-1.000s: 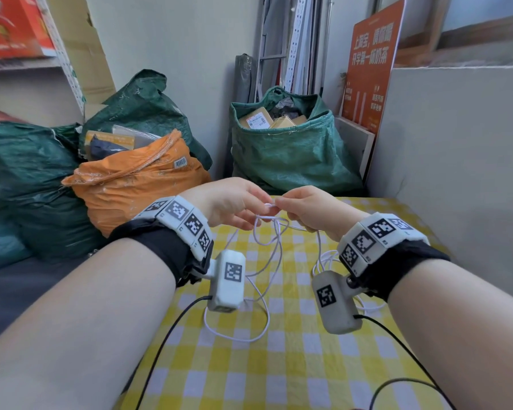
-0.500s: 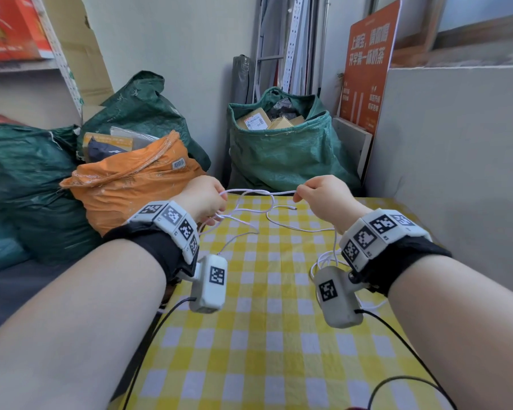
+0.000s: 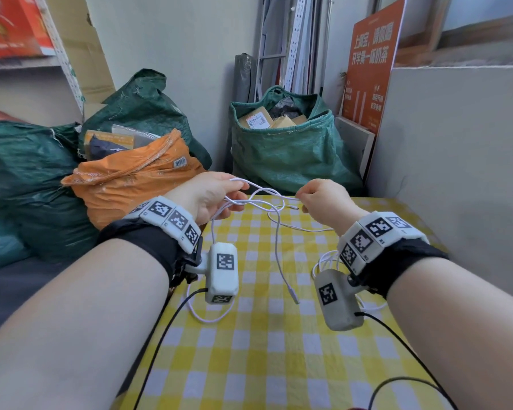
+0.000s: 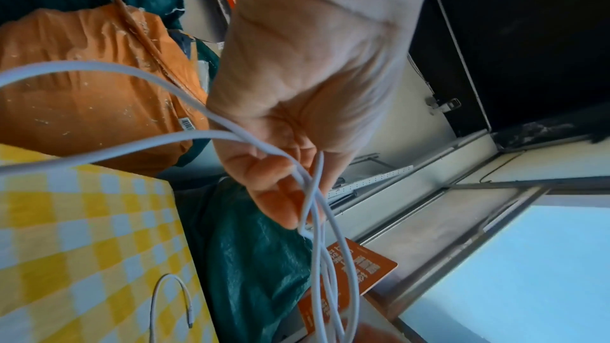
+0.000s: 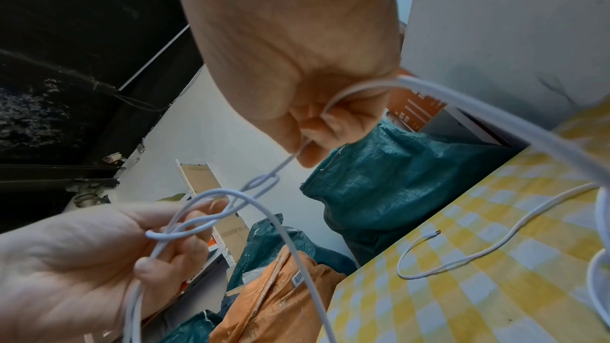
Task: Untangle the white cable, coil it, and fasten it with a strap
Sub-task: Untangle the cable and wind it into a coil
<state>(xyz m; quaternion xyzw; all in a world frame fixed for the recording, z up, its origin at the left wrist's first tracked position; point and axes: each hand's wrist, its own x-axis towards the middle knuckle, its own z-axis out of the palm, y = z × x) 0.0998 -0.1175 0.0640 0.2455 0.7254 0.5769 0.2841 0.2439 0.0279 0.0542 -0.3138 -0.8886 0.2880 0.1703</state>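
From the head camera, a person's left hand [image 3: 208, 193] and right hand [image 3: 323, 199] are raised over the far end of a table spread with a yellow-and-white checked cloth [image 3: 279, 365], a white cable [image 3: 264, 192] strung between them. The left hand's fingers curl around several strands; the right hand pinches a single strand between curled fingers. One free length hangs down from the hands, its plug end [image 3: 293, 297] low over the cloth, and further loops lie on the cloth under both wrists. Beyond the table stand an orange sack [image 3: 131, 179] and a green woven bag [image 3: 288, 155] holding parcels, with an orange sign [image 3: 370, 60] leaning against the wall.

From the left wrist, the left hand [image 4: 307, 88] shows its fingers folded over a bunch of crossing strands of the white cable [image 4: 310, 192], which run on toward the other hand, blurred at the bottom edge. A short loop ending in a plug lies on the checked cloth [image 4: 82, 244].

From the right wrist, the right hand [image 5: 297, 61] nips one strand of the white cable [image 5: 264, 181] between thumb and fingertips. That strand leads into a loose knot of interlocked loops held by the left hand [image 5: 82, 257], whose fingers are bent around the strands. Another length with a plug lies on the checked cloth [image 5: 495, 296].
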